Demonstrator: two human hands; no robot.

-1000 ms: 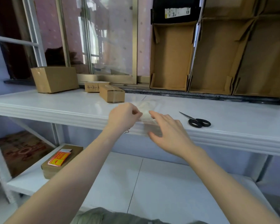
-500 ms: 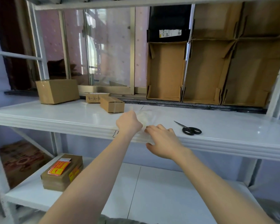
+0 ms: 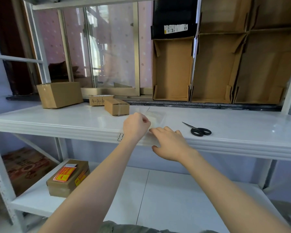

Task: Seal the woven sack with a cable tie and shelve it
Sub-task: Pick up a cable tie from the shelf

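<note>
Left hand (image 3: 136,126) clenched, contents hidden; right hand (image 3: 169,143) flat, seemingly on clear bag (image 3: 155,117).

Two bare forearms reach forward and upward from the bottom of the view, side by side, both at about the same height. The left hand (image 3: 136,126) is curled into a loose fist, knuckles up, its back facing the camera and thumb tucked toward the right side. Whether it pinches anything cannot be told. The right hand (image 3: 170,145) lies just beside it, a little lower and nearer, palm down with fingers (image 3: 160,131) extended, close together and pointing up and to the left toward the fist. Its thumb hangs below the palm. The fingertips of the right hand come almost to the left fist.
</note>
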